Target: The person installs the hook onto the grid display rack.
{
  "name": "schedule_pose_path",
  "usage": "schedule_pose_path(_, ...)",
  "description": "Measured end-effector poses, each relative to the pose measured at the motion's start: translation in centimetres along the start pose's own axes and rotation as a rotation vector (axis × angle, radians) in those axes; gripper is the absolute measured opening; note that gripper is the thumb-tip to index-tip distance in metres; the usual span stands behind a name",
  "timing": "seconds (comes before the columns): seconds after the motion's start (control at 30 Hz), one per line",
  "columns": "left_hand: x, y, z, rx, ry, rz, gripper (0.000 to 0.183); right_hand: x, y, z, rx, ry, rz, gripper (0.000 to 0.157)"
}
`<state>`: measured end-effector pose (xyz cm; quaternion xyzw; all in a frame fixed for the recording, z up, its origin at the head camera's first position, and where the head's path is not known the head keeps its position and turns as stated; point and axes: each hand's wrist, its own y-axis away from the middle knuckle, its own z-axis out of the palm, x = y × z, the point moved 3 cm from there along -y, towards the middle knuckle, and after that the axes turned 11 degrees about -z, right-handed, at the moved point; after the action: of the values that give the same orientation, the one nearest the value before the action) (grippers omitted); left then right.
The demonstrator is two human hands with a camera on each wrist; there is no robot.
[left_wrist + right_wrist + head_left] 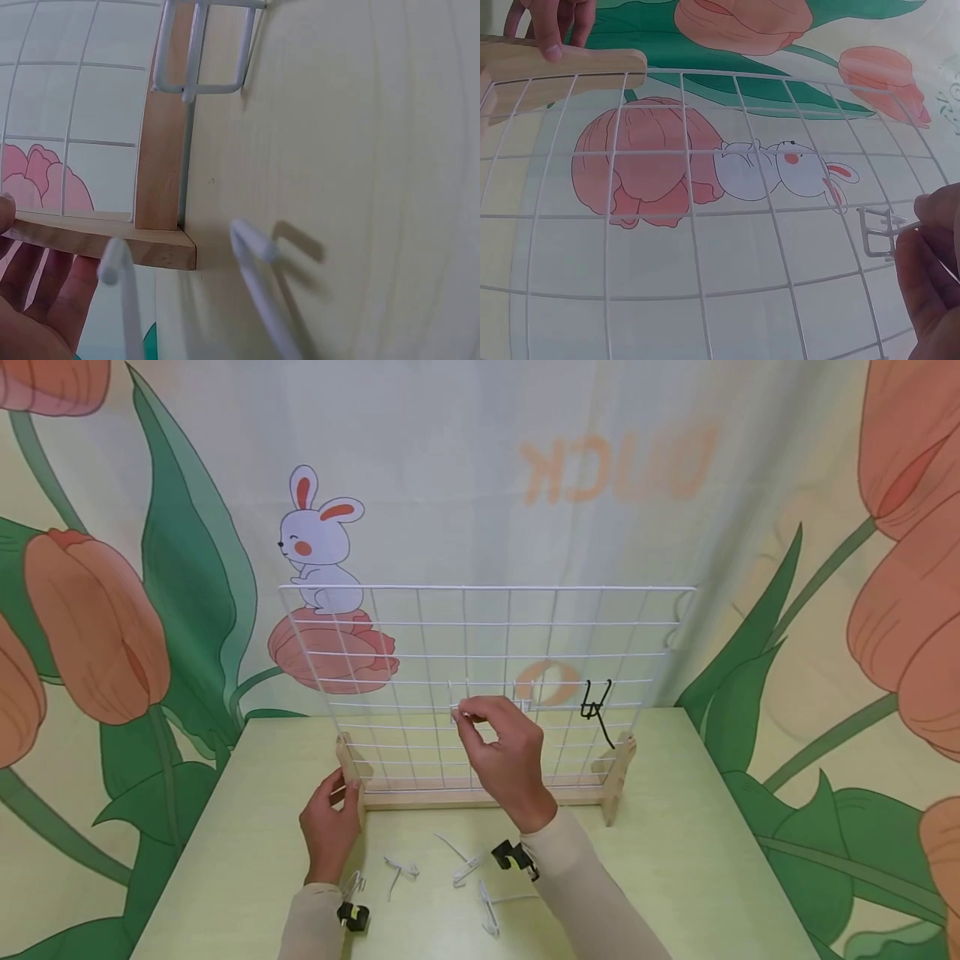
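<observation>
A white wire grid panel [487,587] stands upright in a wooden stand [435,802]. My left hand [330,827] grips the stand's left end piece, the thumb on one side and the fingers on the other in the left wrist view. In front of the panel's middle, my right hand [510,752] pinches the prong of a white wire hook [877,232] between thumb and fingertips. The hook's frame lies against the grid wires; whether it is latched on them I cannot tell. Just right of the fingers, another white hook [522,703] shows on the grid, partly hidden by the hand.
A black hook [592,708] hangs on the grid's right side. Several loose white hooks lie on the table in front of the stand, among them one hook [402,868] at left and another [489,910] nearer me. A printed curtain [450,485] hangs behind.
</observation>
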<state>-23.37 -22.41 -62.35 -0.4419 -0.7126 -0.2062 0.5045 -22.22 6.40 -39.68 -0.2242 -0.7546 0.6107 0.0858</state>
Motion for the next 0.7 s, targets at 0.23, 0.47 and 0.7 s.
schedule_pose_path(0.23,0.0,0.0,0.1,0.023,-0.004,-0.007,0.038,0.7,-0.8,1.0,-0.008,0.009,-0.014,0.011)
schedule_pose_path(0.47,0.2,-0.1,0.1,0.033,-0.007,0.021,0.037,1.1,-0.9,1.9,-0.032,0.033,-0.004,0.008)
schedule_pose_path(0.7,0.2,0.0,0.0,0.03,-0.033,0.028,0.037,1.2,-0.1,2.1,-0.067,0.057,0.017,0.004)
